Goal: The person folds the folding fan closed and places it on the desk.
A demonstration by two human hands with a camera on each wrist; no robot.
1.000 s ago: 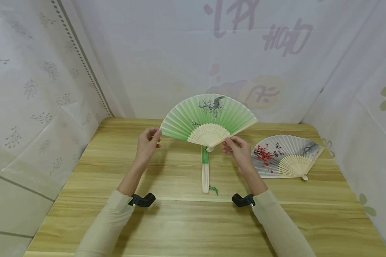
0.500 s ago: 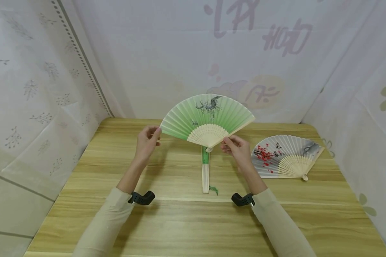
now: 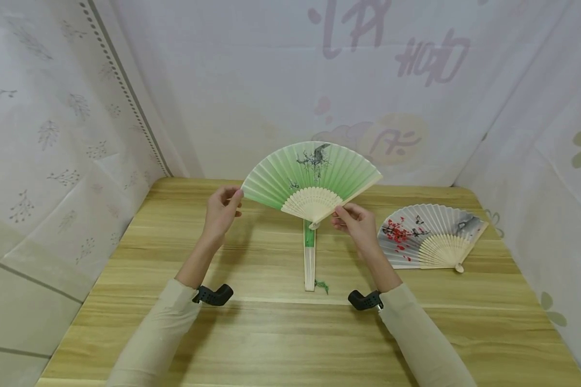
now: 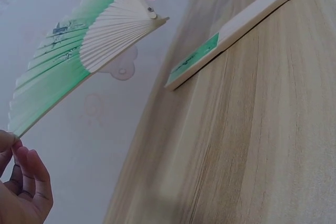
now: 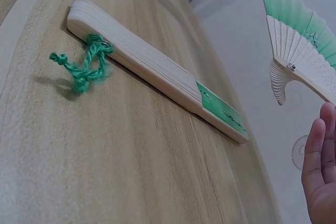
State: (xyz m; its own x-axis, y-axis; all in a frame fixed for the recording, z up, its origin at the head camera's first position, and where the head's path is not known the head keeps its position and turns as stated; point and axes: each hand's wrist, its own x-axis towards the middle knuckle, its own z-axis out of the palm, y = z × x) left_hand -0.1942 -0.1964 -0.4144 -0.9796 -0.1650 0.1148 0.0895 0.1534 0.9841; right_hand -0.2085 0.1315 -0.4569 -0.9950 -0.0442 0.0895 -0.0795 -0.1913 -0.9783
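Note:
A green folding fan [image 3: 276, 174] with a dark branch print is spread wide and held up above the table's far part. My left hand [image 3: 222, 211] pinches its left outer corner; the left wrist view shows thumb and fingertips on that edge. With thumb and fingers my right hand [image 3: 357, 226] grips the right guard stick near the pivot. Beneath it a folded green fan [image 3: 310, 269] lies on the table, its far end hidden behind the spread one. A green cord [image 5: 86, 64] is tied at the folded fan's near end.
To the right, a grey fan [image 3: 431, 236] with red blossoms lies spread on the wooden table [image 3: 281, 344]. Printed cloth [image 3: 252, 80] hangs behind the table and at both sides. A black wrist camera [image 3: 215, 295] sits on the left wrist, another on the right.
The spread green fan's right edge has drawn slightly to the left, and my right hand shifted a little with it. Both hands keep their hold; the two fans on the table stay put.

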